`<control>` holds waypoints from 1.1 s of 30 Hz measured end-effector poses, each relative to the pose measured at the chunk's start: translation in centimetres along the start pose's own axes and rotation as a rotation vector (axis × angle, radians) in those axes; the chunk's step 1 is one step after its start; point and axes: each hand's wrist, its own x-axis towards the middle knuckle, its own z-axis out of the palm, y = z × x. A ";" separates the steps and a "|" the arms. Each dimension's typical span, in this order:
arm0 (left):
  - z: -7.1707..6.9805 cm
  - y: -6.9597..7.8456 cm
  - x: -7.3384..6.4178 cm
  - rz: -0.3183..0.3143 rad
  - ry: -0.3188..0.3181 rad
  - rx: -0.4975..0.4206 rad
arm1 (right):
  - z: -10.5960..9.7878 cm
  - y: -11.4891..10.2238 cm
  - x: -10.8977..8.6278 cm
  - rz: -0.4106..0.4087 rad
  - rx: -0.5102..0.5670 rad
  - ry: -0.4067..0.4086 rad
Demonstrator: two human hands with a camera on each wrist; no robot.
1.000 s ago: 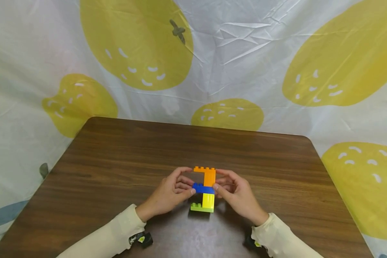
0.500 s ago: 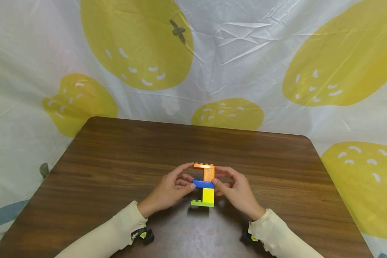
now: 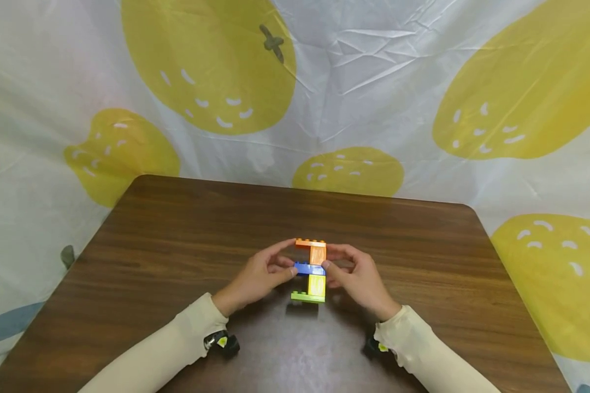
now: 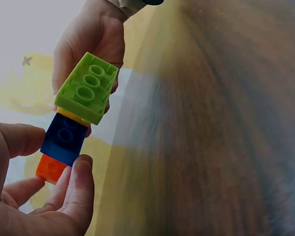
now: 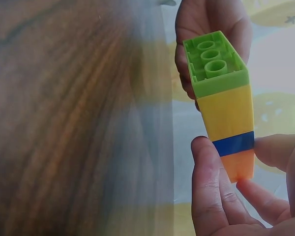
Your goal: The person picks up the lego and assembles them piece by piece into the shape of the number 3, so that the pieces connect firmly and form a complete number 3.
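A stack of toy building bricks is held up between both hands in the head view. From the bottom it goes: flat green brick (image 3: 307,297), yellow block (image 3: 317,285), long blue brick (image 3: 308,268), orange block (image 3: 317,255) and flat orange brick (image 3: 310,243). My left hand (image 3: 255,278) pinches the blue brick's left end, one finger reaching up to the top orange brick. From the other side my right hand (image 3: 358,274) grips the stack around the blue and orange bricks. Both wrist views show the hollow underside of the green brick (image 4: 87,86).
Beneath the hands lies a dark wooden table (image 3: 216,218), and the stack casts a shadow on it. A white cloth (image 3: 236,158) with yellow fruit prints hangs behind the table. Small black devices (image 3: 226,345) sit at the cuffs.
Both hands have moved a little up in the head view, carrying the brick stack. The stack has tilted slightly, so its top studs show less. The grip looks the same.
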 end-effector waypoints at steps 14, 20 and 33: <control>-0.5 -0.4 1.7 -0.080 0.001 0.010 | -0.1 0.7 2.0 0.072 -0.034 -0.009; -0.6 -0.8 2.3 -0.101 -0.014 -0.008 | -0.1 0.9 2.4 0.102 -0.053 -0.011; -0.7 -1.1 2.8 -0.150 -0.037 -0.009 | 0.0 1.3 2.9 0.165 -0.134 -0.023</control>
